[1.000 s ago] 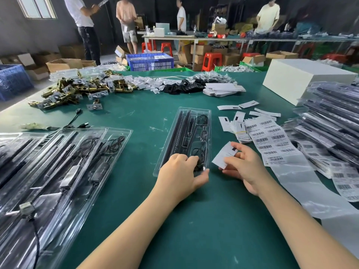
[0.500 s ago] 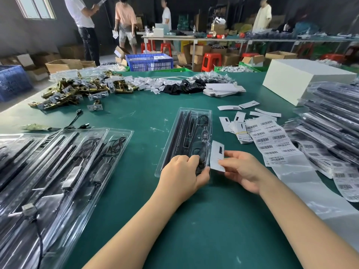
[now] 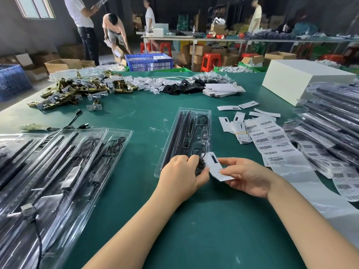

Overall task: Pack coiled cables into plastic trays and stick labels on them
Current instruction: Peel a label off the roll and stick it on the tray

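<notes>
- The tray (image 3: 189, 133) lies flat on the green table (image 3: 139, 117), long side running away from the person; black rods and a coiled cable (image 3: 202, 121) sit inside it
- The left hand (image 3: 181, 174) rests on the tray's near end, fingers curled round its edge and a dark part there
- The right hand (image 3: 250, 176) is just right of the tray's near end; its fingers pinch a white card (image 3: 214, 166) with a black slot, the card touching the tray's near right corner
- Right of the tray: loose cards (image 3: 238, 121), then a barcode label sheet (image 3: 272, 140), then stacked packed trays (image 3: 330, 121)
- Left of the tray: more filled trays (image 3: 58, 166), overlapping
- Beyond the tray: a heap of brass hardware (image 3: 77, 92); a white box (image 3: 305, 80) to its far right
</notes>
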### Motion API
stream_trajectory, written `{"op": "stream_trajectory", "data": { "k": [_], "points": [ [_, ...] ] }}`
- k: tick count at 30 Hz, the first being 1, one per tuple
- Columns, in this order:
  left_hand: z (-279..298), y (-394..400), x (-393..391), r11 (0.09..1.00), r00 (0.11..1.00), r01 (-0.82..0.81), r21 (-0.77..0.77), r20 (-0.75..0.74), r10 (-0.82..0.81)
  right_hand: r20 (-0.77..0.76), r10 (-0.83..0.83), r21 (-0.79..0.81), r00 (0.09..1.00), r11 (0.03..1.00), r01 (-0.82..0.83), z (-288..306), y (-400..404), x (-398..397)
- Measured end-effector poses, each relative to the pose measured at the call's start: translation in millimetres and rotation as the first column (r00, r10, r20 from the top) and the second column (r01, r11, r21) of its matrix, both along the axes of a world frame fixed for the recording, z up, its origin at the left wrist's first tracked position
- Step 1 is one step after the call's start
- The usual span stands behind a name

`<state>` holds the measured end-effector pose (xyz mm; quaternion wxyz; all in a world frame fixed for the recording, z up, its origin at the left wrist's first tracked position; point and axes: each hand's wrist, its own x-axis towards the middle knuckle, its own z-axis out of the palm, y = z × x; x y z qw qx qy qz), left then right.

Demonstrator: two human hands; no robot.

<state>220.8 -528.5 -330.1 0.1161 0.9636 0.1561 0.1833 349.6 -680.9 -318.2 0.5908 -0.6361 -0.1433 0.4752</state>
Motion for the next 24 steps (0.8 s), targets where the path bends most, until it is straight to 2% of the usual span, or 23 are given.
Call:
{"op": "stream_trajectory", "data": {
  "k": [5,11,16,19,22,24],
  "points": [
    [-0.1,0.3,0.2,1.000,1.000,-0.003,0.011,-0.021,0.004,-0.016,-0.055,0.091,0.998,0.994,0.057,3.9,9.7,2.8],
    [-0.5,-0.8,0.7,1.000,1.000,-0.008,0.016,-0.015,0.008,-0.051,-0.015,0.037,0.999,0.999,0.017,12.1,18.7,7.6],
    [-0.9,-0.8,1.0,1.000,1.000,-0.015,0.016,-0.010,0.015,0.018,-0.072,-0.043,0.997,0.996,0.073,15.2,29.1,6.2],
    [-0.3,-0.8,1.1,0.999,1.000,-0.018,0.038,-0.011,0.018,0.070,0.021,-0.115,0.997,0.993,-0.013,18.7,25.0,7.7],
    [-0.2,-0.7,1.2,0.999,1.000,-0.022,0.043,-0.011,0.023,0.055,0.166,-0.177,0.985,0.972,-0.154,23.9,19.0,12.7],
    [-0.1,-0.6,1.3,0.999,1.000,-0.020,0.039,-0.003,0.020,0.055,0.205,-0.209,0.977,0.959,-0.190,25.1,20.4,16.1]
  ]
}}
